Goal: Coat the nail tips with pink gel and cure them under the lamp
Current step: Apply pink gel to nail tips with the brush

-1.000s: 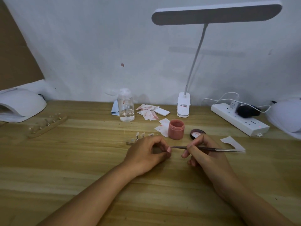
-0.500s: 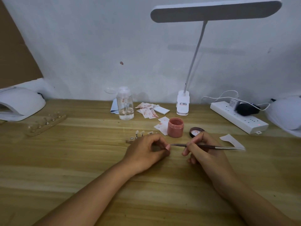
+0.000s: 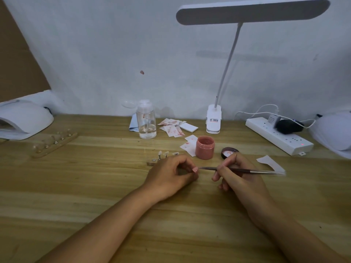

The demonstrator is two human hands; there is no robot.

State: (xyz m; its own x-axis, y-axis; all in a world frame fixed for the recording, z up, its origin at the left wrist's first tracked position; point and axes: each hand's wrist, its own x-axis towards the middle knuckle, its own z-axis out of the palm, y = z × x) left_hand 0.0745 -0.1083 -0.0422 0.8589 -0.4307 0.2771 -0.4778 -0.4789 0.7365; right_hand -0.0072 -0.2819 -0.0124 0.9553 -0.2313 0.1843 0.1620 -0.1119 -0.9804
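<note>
With my left hand [image 3: 169, 176] pinching the nail tip [image 3: 195, 169] near the gel jar [image 3: 205, 148] and my right hand [image 3: 239, 179] gripping the brush [image 3: 256, 171] against it, a shaky stroke could have smeared gel onto my fingers.

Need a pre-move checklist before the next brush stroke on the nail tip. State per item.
1. Small pink nail tip pinched in the left hand: ok.
2. Thin dark-handled brush gripped by the right hand, bristle end at the tip: ok.
3. Gel left on the bristles: cannot tell, too small.
4. Round pink gel jar open and upright behind the hands, dark round lid lying beside it: ok.
5. Coat on the tip even and complete: cannot tell.
6. White dome curing lamp at the table's left end switched on: cannot tell.
</note>
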